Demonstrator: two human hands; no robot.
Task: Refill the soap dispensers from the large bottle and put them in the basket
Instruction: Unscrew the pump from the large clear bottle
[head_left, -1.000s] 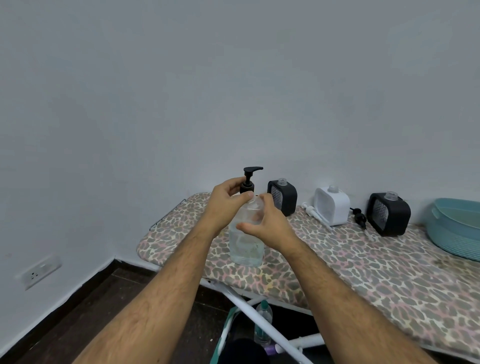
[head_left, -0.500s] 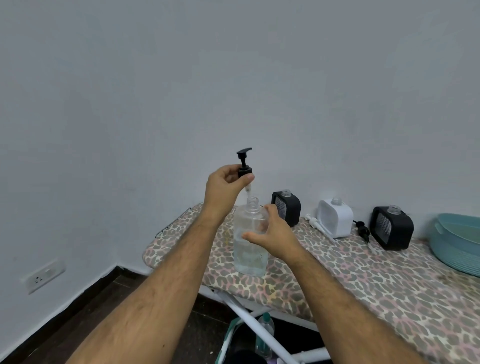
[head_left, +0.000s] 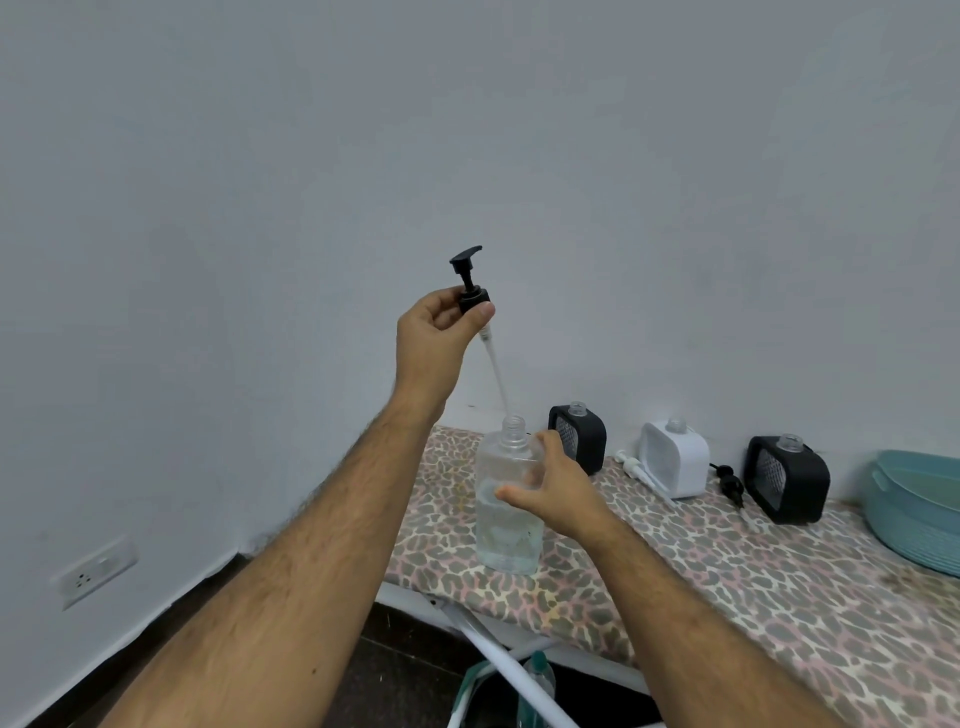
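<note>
The left hand (head_left: 434, 338) is raised above the board, fingers and thumb pinching the black pump head (head_left: 470, 280); its clear dip tube slants down to the open neck of the large bottle (head_left: 506, 499). The right hand (head_left: 558, 488) curls around the bottle's right side, holding it upright near the left end of the leopard-print ironing board (head_left: 727, 582). Behind, along the wall, stand a black dispenser (head_left: 579, 439), a white dispenser (head_left: 675, 465) and a second black dispenser (head_left: 787, 478), all uncapped. The teal basket (head_left: 919, 509) sits at the far right edge
</note>
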